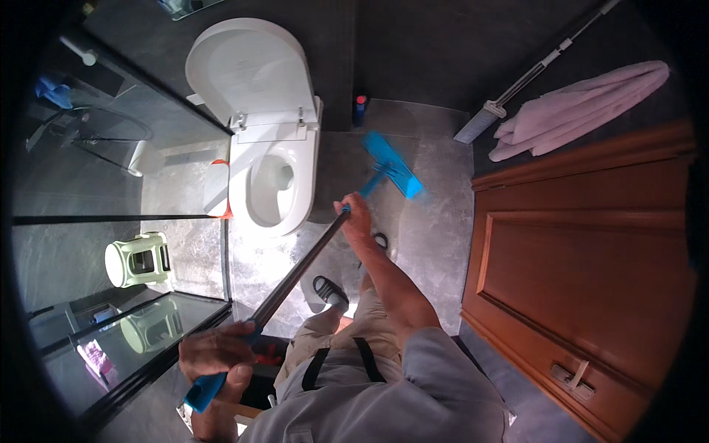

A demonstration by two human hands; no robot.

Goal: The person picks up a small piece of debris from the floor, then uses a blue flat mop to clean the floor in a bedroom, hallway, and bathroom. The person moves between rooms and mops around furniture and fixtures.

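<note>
My left hand (216,354) is closed around the blue upper grip of a flat mop or floor squeegee, just above the grip's blue end. Lower on the metal pole (299,269), near the blue joint, my right hand (355,217) grips the shaft. The blue flat head (392,165) lies over the grey floor to the right of the toilet; its lower end looks slightly blurred. A white toilet (274,188) stands with its lid raised. Whether the underside of the blue head bears a pad or a blade is hidden.
A blue bottle with a red cap (360,111) stands by the wall. At right are another mop (482,123), a hanging pink towel (581,108) and a brown wooden door (576,266). Glass shower panels (119,183) and a pale green stool (138,260) are at left.
</note>
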